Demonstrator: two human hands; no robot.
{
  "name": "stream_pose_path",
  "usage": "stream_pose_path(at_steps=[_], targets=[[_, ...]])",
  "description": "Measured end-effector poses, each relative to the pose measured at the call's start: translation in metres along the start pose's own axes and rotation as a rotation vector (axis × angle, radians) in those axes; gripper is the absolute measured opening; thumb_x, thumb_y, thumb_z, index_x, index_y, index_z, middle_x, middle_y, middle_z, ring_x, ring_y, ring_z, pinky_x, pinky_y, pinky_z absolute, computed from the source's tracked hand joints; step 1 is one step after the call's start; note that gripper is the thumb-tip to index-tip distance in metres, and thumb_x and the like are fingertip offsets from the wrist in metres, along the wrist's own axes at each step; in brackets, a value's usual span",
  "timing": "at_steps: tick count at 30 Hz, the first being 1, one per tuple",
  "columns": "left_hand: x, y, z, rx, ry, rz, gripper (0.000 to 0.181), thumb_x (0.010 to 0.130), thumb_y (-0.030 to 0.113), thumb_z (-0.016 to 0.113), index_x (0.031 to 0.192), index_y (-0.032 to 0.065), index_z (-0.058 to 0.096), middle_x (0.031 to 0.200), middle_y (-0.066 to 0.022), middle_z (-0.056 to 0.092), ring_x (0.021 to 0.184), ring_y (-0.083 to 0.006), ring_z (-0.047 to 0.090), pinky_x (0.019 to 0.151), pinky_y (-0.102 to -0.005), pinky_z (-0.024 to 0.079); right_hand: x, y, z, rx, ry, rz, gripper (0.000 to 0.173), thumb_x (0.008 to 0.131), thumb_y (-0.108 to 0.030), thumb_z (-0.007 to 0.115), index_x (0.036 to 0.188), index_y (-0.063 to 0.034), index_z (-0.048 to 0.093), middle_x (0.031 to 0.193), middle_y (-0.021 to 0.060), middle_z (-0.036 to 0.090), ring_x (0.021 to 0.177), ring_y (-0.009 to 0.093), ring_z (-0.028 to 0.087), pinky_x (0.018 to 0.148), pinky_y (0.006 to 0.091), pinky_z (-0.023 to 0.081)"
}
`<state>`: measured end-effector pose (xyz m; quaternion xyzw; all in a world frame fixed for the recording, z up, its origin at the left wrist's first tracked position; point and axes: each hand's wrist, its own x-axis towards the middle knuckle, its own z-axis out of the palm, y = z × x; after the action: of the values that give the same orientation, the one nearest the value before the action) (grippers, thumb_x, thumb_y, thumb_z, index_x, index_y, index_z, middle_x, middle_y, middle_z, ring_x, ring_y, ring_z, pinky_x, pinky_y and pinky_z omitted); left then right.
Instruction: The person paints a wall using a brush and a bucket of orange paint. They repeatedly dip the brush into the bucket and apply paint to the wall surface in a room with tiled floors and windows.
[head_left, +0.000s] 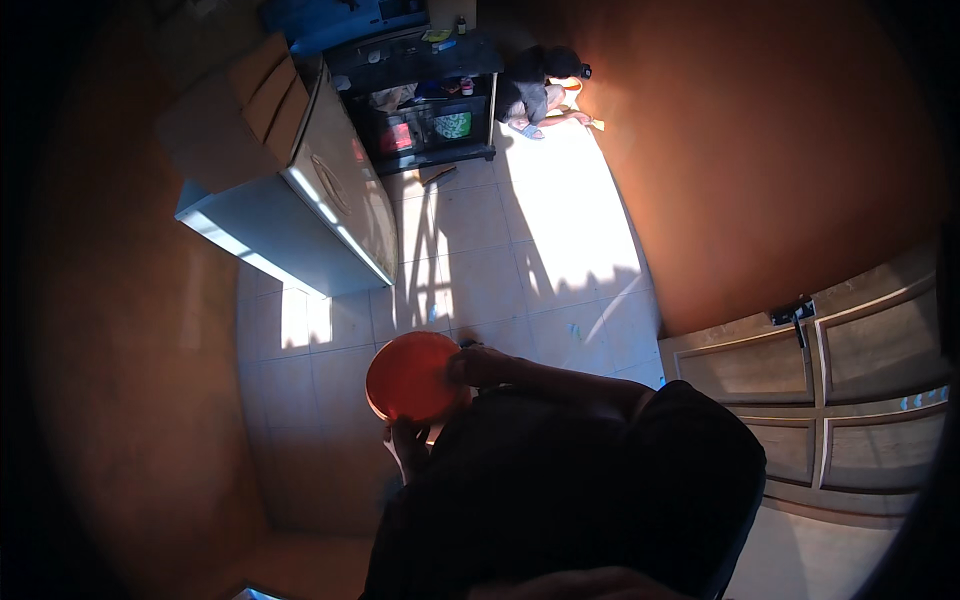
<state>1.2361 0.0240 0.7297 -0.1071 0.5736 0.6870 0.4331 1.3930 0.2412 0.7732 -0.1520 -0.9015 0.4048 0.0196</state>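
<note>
An orange plastic bucket (414, 375) is held up in front of my dark-clothed body, its round opening facing the camera. My left hand (407, 442) grips it at the near rim, fingers partly in shadow. On the right side of the opening is my right hand (480, 367), fingers curled and lying over the rim. Blur and shadow hide whether those fingers pinch the rim or hold something inside. The bucket's interior looks plain orange, and its contents cannot be made out.
A person (529, 94) crouches by the orange wall (742, 150), with a bucket (570, 94) and a yellow cloth or sponge (598, 125). A white refrigerator (345, 187) bears a cardboard box (225, 124). Beyond stands a black cabinet (420, 90). A panelled door (750, 375) is at right, above floor tiles (480, 277).
</note>
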Motion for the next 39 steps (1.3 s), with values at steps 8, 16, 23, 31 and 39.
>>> stream_pose_path(at_steps=[8, 16, 23, 31, 39], targets=[[-0.015, 0.017, 0.003, -0.022, 0.022, 0.046, 0.009, 0.079, 0.012, 0.054, 0.084, 0.0055, 0.051, 0.073, -0.0054, 0.052, 0.068, -0.0191, 0.057, 0.062, -0.0347, 0.048, 0.017, -0.010, -0.001, -0.013, -0.038, -0.102, 0.020, 0.087, -0.024, 0.048, 0.091, -0.0133, 0.065, 0.097, 0.0053, 0.063, 0.088, 0.025, 0.061, 0.078, 0.0368, 0.049], [-0.017, -0.012, -0.060, 0.111, -0.025, 0.244, 0.014, 0.076, 0.014, 0.054, 0.084, 0.0032, 0.050, 0.073, -0.0066, 0.052, 0.066, -0.0192, 0.055, 0.060, -0.0326, 0.047, 0.038, -0.027, 0.022, 0.075, -0.080, -0.128, 0.027, 0.085, -0.037, 0.051, 0.088, -0.0127, 0.063, 0.089, 0.0064, 0.064, 0.084, 0.028, 0.062, 0.075, 0.0415, 0.047], [-0.035, 0.006, -0.032, 0.078, 0.176, 0.023, 0.012, 0.073, 0.012, 0.054, 0.080, 0.0027, 0.052, 0.073, -0.0064, 0.053, 0.065, -0.0174, 0.054, 0.057, -0.0326, 0.044, 0.037, -0.019, 0.032, 0.165, -0.050, -0.209, 0.022, 0.085, -0.032, 0.055, 0.086, -0.0116, 0.062, 0.085, 0.0067, 0.064, 0.081, 0.029, 0.061, 0.074, 0.0406, 0.046], [-0.022, -0.028, -0.058, 0.208, 0.060, 0.412, 0.015, 0.075, 0.011, 0.055, 0.062, 0.0062, 0.048, 0.052, 0.0006, 0.044, 0.045, -0.0097, 0.042, 0.042, -0.0250, 0.032, 0.024, -0.042, 0.021, 0.162, -0.133, -0.077, 0.024, 0.087, -0.031, 0.052, 0.083, -0.0086, 0.061, 0.084, 0.0080, 0.062, 0.079, 0.029, 0.060, 0.074, 0.0411, 0.046], [-0.031, -0.024, -0.056, 0.203, 0.092, 0.358, 0.012, 0.075, 0.010, 0.056, 0.068, 0.0033, 0.049, 0.056, -0.0013, 0.046, 0.048, -0.0110, 0.045, 0.043, -0.0257, 0.034, 0.027, -0.037, 0.035, 0.129, -0.132, -0.132, 0.023, 0.085, -0.030, 0.054, 0.088, -0.0086, 0.062, 0.084, 0.0082, 0.063, 0.079, 0.029, 0.061, 0.074, 0.0412, 0.047]])
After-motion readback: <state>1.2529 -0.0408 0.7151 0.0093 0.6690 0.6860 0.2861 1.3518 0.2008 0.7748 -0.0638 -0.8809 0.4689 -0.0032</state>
